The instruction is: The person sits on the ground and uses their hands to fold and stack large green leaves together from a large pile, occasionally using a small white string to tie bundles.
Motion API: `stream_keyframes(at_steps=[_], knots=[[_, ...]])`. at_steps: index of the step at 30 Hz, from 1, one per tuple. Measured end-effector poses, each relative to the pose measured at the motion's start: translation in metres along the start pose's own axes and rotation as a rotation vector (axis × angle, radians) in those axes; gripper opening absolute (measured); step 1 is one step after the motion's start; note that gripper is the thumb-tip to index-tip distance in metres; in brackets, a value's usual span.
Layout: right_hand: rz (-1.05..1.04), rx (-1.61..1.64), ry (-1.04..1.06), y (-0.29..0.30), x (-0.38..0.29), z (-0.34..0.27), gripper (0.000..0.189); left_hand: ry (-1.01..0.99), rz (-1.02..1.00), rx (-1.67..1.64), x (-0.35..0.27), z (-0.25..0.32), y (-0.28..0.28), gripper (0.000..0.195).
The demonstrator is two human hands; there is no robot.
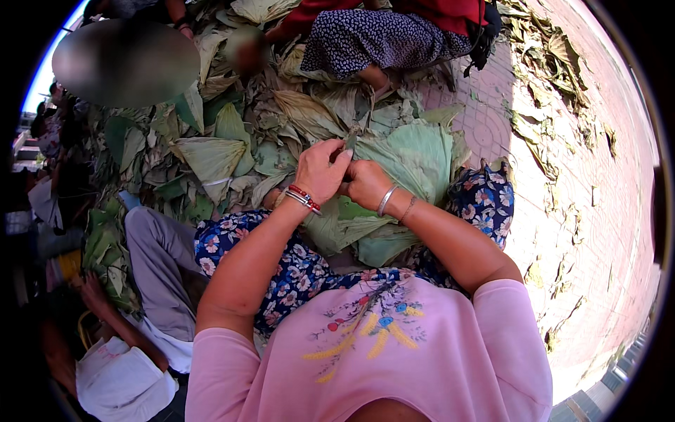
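My left hand (320,168) and my right hand (369,183) meet in front of me, above a heap of dried lotus leaves. Between thumb and fingers, my left hand pinches a narrow folded leaf end (352,139) that points away from me. Curled into a fist, my right hand presses against the same spot; its fingertips and whatever lies inside it are hidden. A broad pale-green lotus leaf (419,158) spreads beyond and right of my right hand. Greener folded leaves (364,227) lie below my wrists, between my knees.
Left of my hands lies a folded leaf bundle (211,161) tied with white string (217,182). A person in a patterned skirt (379,39) sits opposite. Beside my left knee is another person's grey trouser leg (158,253). Leaf scraps dot the sunlit paving (606,211) at right.
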State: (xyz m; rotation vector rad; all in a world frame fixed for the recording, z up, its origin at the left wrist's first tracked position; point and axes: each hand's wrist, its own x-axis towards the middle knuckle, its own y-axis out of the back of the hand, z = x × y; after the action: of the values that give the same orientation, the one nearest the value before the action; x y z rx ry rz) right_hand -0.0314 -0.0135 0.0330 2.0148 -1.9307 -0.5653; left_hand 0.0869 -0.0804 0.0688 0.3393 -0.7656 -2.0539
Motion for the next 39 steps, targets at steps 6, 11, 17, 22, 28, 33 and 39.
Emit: stream_keyframes(at_steps=[6,11,17,22,28,33,39], knots=[[-0.066,0.175,-0.136,0.008,-0.001,0.008,0.012,0.05,0.13,0.001,0.011,0.003,0.021,0.019],[0.015,0.182,-0.06,0.025,-0.007,-0.001,0.029,-0.316,0.534,0.072,0.013,0.004,0.047,0.012],[0.026,0.451,-0.196,0.028,-0.009,0.013,0.017,-0.069,0.314,-0.076,0.002,-0.004,0.028,0.015],[0.063,0.593,-0.194,0.03,-0.011,0.012,0.012,0.045,0.084,-0.168,0.005,-0.013,0.018,0.019],[0.142,0.553,-0.129,0.034,-0.018,0.006,0.009,0.172,-0.027,-0.299,0.001,-0.011,0.005,0.021],[0.147,0.54,-0.076,0.035,-0.023,-0.002,0.009,0.128,-0.124,-0.271,-0.002,-0.015,-0.007,0.018],[0.195,0.492,-0.072,0.035,-0.02,0.004,0.011,0.064,-0.122,-0.221,-0.008,0.005,-0.018,0.016]])
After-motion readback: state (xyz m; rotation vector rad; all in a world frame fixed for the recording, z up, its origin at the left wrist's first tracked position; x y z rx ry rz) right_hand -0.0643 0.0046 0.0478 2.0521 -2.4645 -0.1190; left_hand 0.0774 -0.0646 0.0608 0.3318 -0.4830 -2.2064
